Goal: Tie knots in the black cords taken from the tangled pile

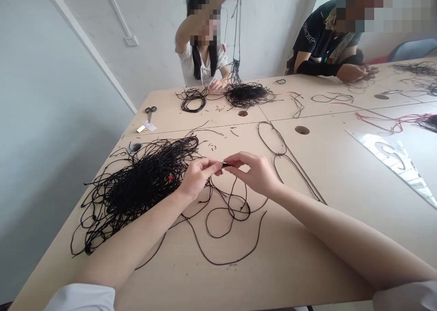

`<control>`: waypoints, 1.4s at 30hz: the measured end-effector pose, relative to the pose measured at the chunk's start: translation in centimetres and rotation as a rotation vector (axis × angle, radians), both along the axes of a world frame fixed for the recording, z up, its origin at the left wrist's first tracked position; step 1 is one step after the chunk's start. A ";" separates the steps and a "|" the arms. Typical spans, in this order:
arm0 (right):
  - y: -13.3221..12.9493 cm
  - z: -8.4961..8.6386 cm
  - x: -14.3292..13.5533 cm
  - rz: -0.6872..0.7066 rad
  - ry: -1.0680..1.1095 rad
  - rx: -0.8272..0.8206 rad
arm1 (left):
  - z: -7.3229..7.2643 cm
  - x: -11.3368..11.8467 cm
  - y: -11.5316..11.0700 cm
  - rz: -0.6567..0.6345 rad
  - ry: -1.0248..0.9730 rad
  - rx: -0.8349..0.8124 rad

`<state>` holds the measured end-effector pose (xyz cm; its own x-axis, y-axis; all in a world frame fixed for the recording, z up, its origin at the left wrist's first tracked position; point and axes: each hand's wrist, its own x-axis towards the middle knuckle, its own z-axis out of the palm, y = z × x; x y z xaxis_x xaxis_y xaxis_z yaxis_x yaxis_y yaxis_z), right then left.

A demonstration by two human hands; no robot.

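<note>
Between the fingertips of both hands runs a short dark stretch of black cord, pinched from either side. My left hand closes thumb and finger on its left part, and my right hand does the same on the right. Whether there is a knot at that spot is too small to make out. Loose loops of black cord lie on the table under and in front of my hands. Close by my left hand is a large tangled heap of black cord.
Across the wooden table a person in white lifts cords beside another black cord pile. A second person in black works at right. Scissors lie far left; a clear triangular sheet lies right. Round holes pierce the tabletop.
</note>
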<state>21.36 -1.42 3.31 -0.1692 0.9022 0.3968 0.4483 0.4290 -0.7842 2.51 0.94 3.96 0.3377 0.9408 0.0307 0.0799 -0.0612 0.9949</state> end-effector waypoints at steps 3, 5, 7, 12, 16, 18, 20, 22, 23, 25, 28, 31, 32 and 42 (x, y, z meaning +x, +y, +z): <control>-0.2 -0.2 -0.2 -0.048 0.008 0.036 | 0.0 0.2 -0.2 0.022 -0.026 -0.004; -0.2 -0.3 -0.2 -0.051 0.002 0.043 | 0.0 0.3 -0.3 0.031 -0.042 -0.016; -0.3 -0.3 -0.2 -0.048 -0.005 0.058 | -0.1 0.3 -0.3 0.030 -0.054 -0.028; -0.3 -0.2 0.1 -0.003 -0.002 0.113 | -0.1 0.2 -0.3 -0.017 -0.057 -0.021; -0.2 -0.1 0.2 0.076 -0.020 0.100 | 0.2 0.2 -0.5 -0.052 -0.013 0.000; 0.0 0.3 0.3 0.088 -0.028 0.085 | 0.4 0.2 -0.6 -0.045 -0.017 0.007; 0.2 0.9 0.8 0.114 -0.053 0.061 | 0.6 0.3 -0.8 -0.025 -0.051 -0.004; 0.5 1.9 1.7 0.156 -0.144 0.013 | 0.8 0.4 -0.9 0.005 -0.094 -0.033; 0.7 2.4 2.4 0.165 -0.232 -0.021 | 0.8 0.5 -1.0 0.021 -0.112 -0.048; 1.1 3.2 3.8 0.074 -0.472 -0.109 | 0.9 0.5 -1.0 0.053 -0.142 -0.067; 1.7 3.1 5.5 -0.156 -0.835 -0.294 | 1.0 0.4 -0.8 0.091 -0.167 -0.062; 2.2 1.7 5.8 -0.224 -1.024 -0.387 | 1.2 0.3 -0.6 0.121 -0.201 -0.025; 2.4 1.0 5.7 -0.232 -1.046 -0.381 | 1.3 0.3 -0.6 0.127 -0.209 -0.007; 3.0 -2.4 4.8 -0.220 -1.070 -0.307 | 3.2 -0.5 -0.8 0.237 -0.208 0.124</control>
